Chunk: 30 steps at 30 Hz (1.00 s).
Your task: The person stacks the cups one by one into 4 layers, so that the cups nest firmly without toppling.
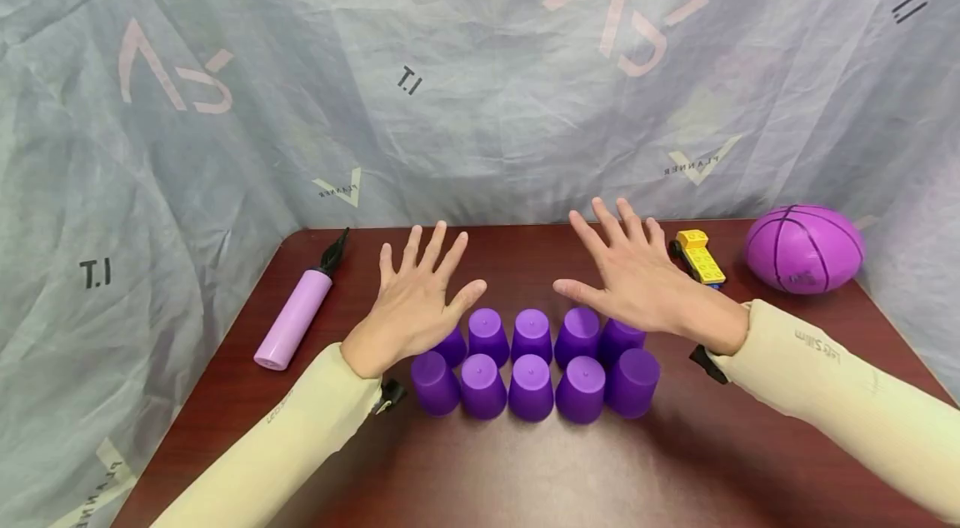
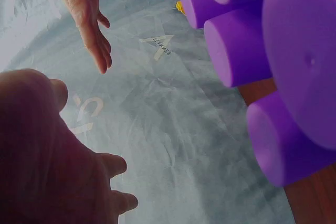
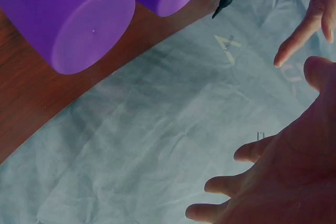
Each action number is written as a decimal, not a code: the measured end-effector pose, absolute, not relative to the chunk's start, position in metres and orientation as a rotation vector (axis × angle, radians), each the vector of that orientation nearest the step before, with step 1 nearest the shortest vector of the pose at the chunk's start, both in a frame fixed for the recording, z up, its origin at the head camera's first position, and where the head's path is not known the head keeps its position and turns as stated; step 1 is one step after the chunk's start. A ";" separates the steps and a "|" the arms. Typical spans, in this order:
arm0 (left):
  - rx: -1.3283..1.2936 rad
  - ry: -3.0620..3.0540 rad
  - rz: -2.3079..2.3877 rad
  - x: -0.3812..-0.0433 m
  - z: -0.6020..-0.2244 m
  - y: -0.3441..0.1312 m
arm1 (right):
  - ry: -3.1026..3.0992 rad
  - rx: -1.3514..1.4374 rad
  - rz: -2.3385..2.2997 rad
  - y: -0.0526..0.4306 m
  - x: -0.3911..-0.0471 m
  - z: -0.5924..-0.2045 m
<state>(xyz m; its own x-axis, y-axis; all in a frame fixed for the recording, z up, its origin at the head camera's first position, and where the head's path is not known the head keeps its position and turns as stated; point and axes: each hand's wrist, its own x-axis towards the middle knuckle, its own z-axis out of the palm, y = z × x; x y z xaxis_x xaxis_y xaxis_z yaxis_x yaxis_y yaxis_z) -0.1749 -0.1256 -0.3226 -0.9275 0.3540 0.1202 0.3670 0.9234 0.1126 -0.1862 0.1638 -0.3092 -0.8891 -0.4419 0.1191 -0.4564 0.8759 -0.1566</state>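
Two rows of purple cups (image 1: 531,388) stand upside down on the table, their bases facing up. My left hand (image 1: 412,299) hovers over the left end of the rows with its fingers spread and nothing in it. Over the right end, my right hand (image 1: 637,278) is held the same way, fingers straight and apart. Part of the back row is hidden behind both hands. In the left wrist view the cups (image 2: 239,45) loom close beside the left hand (image 2: 58,150). The right wrist view shows a cup (image 3: 94,30) across from the right hand (image 3: 283,166).
A pink hand pump (image 1: 294,320) with a black nozzle lies at the table's left. Toward the back right are a yellow toy-brick vehicle (image 1: 701,257) and a purple ball (image 1: 805,250) with black lines. Grey printed fabric (image 1: 480,136) hangs behind the dark red wooden table (image 1: 525,470).
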 end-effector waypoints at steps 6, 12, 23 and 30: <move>-0.664 -2.917 -0.240 -0.176 -0.325 -0.125 | -2.855 1.038 0.277 0.153 -0.191 -0.322; -1.024 -2.846 -0.129 -0.177 -0.332 -0.114 | -2.708 1.428 0.269 0.133 -0.192 -0.338; -1.138 -2.894 -0.039 -0.181 -0.348 -0.101 | -2.724 1.483 0.250 0.118 -0.196 -0.347; -1.081 -2.974 -0.135 -0.213 -0.320 -0.101 | -2.782 1.294 0.327 0.121 -0.226 -0.327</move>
<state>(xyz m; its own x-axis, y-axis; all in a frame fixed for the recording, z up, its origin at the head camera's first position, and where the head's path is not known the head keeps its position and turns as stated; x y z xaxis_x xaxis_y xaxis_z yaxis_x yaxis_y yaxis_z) -0.2125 -0.1015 -0.3200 -0.7668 0.6419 0.0048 0.6397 0.7635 0.0889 -0.2258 0.1211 -0.3272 -0.6471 -0.7495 0.1397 -0.7615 0.6263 -0.1670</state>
